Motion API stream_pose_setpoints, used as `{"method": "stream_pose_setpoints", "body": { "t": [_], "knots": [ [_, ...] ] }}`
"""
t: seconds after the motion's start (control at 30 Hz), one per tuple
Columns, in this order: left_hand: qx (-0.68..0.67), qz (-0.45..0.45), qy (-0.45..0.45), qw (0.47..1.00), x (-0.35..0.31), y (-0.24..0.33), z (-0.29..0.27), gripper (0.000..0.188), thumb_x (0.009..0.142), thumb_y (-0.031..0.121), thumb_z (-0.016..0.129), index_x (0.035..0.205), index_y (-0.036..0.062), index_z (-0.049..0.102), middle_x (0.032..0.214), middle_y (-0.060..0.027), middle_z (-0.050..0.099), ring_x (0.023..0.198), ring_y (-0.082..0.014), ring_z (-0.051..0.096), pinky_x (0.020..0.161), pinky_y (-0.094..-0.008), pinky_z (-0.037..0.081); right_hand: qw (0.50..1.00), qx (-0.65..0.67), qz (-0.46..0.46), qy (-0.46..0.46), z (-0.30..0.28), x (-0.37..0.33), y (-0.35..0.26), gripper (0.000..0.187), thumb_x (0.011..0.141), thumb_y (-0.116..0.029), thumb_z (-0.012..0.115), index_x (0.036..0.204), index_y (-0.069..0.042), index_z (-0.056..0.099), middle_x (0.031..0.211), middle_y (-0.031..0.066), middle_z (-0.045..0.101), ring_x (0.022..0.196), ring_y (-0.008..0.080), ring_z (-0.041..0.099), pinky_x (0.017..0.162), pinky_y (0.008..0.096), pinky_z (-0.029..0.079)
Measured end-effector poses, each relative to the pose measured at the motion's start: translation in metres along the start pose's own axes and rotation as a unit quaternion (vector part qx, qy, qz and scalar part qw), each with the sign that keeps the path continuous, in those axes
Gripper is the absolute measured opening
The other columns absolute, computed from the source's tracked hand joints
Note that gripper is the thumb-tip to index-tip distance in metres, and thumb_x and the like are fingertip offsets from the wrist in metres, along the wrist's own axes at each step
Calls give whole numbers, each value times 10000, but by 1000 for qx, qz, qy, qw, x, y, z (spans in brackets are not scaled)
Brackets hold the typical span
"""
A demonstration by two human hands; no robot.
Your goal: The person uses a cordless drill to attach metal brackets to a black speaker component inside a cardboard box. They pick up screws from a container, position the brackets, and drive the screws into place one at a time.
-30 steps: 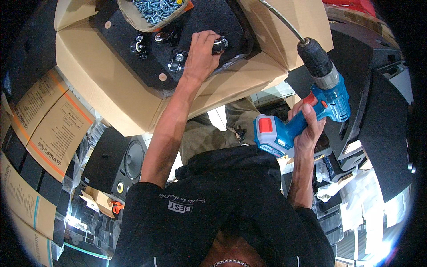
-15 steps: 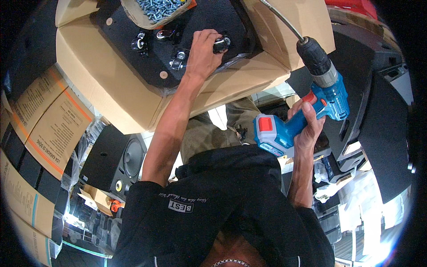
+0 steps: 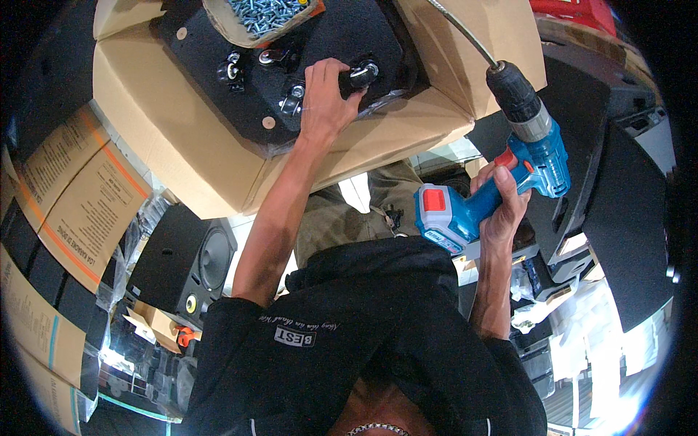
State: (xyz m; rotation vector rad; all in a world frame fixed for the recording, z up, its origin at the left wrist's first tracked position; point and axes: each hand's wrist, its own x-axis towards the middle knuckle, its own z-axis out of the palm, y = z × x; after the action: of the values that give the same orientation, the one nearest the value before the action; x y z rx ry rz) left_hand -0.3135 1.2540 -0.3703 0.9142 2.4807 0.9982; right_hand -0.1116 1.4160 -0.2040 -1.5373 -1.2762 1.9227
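1. beneath the left hand, fingers curled at a caster, grip i cannot tell, lies a black panel.
2. the right hand's fingers clasp a drill.
3. well left of all fingers: speaker, cartons.

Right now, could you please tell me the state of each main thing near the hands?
Drill: gripped by the right hand, long bit fitted
Carton: open, flaps spread
Screw container: open, holding many screws
Caster by the left hand: on the black panel, fastening unclear

Screw tray, drill bit cropped at top.
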Motion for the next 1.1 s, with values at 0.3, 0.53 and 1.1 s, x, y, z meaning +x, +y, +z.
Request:
{"method": "stream_pose_setpoints", "body": {
  "t": [0.3,0.53,1.1],
  "knots": [
    [-28,-16,-9,999,-3,9,-15,475,681,69,791,1101,13,576,1115,-165,586,1112,-348,521,964,-410,430,1000,16,4,-9,3,0,1,500,755,-193,771,1117,17,498,715,82,575,560,163,563,523,295,487],
    [-27,-51,98,994,66,19,-100,272,813,117,706,1073,53,657,1072,-174,677,722,-342,676,726,-380,543,997,20,-80,-9,2,-9,-2,437,743,-126,712,1095,49,519,791,126,598,623,198,588,619,330,507],
    [-108,-145,40,983,126,-60,-98,271,830,137,701,1072,23,657,962,-174,692,902,-286,685,825,-358,523,997,-20,-48,-48,-16,-36,-12,443,734,-156,722,1070,87,566,789,163,641,578,221,618,557,323,518]
  ]
}}
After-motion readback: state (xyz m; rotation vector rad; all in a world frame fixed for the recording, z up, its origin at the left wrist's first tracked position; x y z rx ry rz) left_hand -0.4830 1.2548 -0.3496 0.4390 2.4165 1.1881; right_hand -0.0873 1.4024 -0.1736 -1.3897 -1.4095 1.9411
